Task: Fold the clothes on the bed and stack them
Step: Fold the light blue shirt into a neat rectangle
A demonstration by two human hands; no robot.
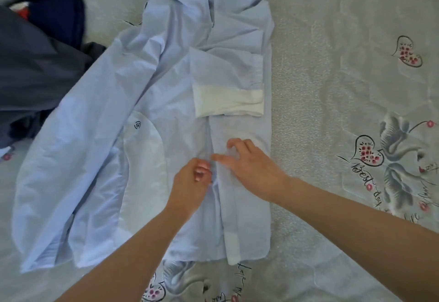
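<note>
We've got the light blue shirt (166, 102) spread face-up across the middle of the bed (332, 76), collar end away from us, hem toward us. Right side is already folded in, its sleeve laid back with the white cuff (228, 103) sitting across the chest. Left side and left sleeve (61, 171) are still splayed out toward the dark clothes pile (35, 64) at the far left.

Grip state: left hand (190, 183) has fingers curled, pinching the fabric edge beside the front placket (229, 206). Right hand (249, 166) lies on the folded panel with fingers bent, pressing it; looks like pressing rather than gripping, though the fingertips may be catching fabric.

Risks as we see them:
- Thin cotton slides on the printed bedsheet; if we pull the placket with the left hand and the right lifts, the folded right panel drags open.
- The cuff rests loose, so any tug could shift it.
- Folding the left sleeve in carelessly could snag the dark pile or bunch wrinkles underneath.
</note>
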